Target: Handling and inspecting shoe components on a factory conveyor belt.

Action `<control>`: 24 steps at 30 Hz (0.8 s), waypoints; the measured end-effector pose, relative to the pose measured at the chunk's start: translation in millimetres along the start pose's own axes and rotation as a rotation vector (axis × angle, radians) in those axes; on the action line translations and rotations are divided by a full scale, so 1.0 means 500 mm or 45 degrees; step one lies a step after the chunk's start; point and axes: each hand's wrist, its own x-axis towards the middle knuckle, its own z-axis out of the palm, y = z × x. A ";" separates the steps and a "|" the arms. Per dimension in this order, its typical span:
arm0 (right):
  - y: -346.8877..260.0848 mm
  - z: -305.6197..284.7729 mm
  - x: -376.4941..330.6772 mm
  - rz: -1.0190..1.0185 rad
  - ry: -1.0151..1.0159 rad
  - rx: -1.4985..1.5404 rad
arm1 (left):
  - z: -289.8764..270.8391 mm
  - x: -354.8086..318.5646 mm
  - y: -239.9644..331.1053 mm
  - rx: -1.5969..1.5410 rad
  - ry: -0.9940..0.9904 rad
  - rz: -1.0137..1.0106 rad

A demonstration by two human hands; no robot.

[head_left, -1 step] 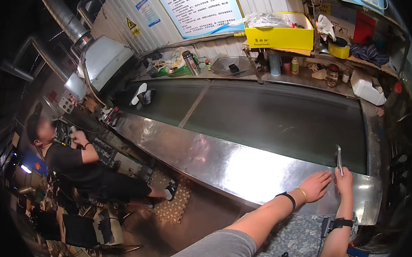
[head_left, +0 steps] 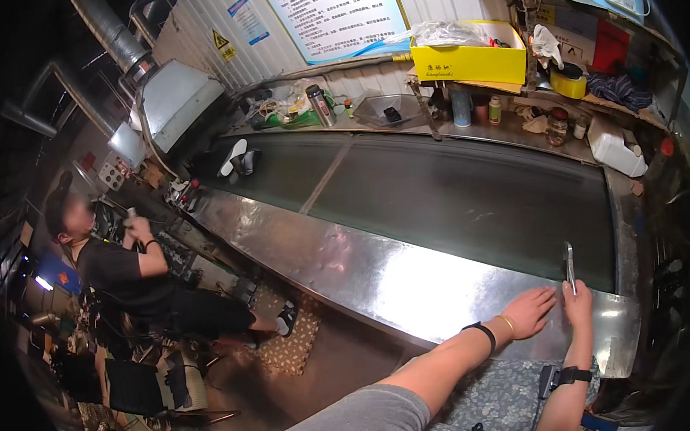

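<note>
My left hand point(head_left: 528, 313) lies flat, fingers together, on the shiny steel ledge point(head_left: 380, 280) beside the belt; a black band and a gold bracelet are on its wrist. Just to its right, my right hand point(head_left: 576, 300) pinches the lower end of a thin flat metal tool point(head_left: 570, 266). The tool stands upright at the edge where the ledge meets the dark conveyor belt point(head_left: 453, 202). A black watch sits on my right wrist. The two hands are close together but apart.
A seated person in black point(head_left: 121, 270) works at the left end of the line. A white and a dark shoe part point(head_left: 237, 159) lie on the far belt. The back shelf holds a yellow box point(head_left: 470, 62), a metal flask point(head_left: 322, 106), jars and a white jug point(head_left: 613, 148).
</note>
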 end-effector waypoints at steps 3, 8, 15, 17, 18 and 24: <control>0.012 -0.015 -0.014 -0.227 0.102 -0.097 | 0.004 0.003 0.006 0.005 0.004 0.010; -0.029 -0.046 -0.037 -0.278 0.131 -0.237 | 0.007 0.003 -0.006 0.019 0.011 0.013; -0.057 -0.123 -0.031 -0.048 0.027 -0.191 | 0.004 0.011 -0.017 0.009 -0.009 -0.003; -0.068 -0.164 -0.038 -0.120 0.014 -0.280 | 0.005 0.007 -0.014 0.021 -0.025 0.005; -0.069 -0.178 -0.041 -0.195 0.004 -0.370 | 0.008 0.006 -0.007 0.009 -0.048 -0.002; 0.103 -0.165 -0.077 -0.556 0.124 -0.397 | 0.038 -0.006 -0.020 0.023 -0.039 0.007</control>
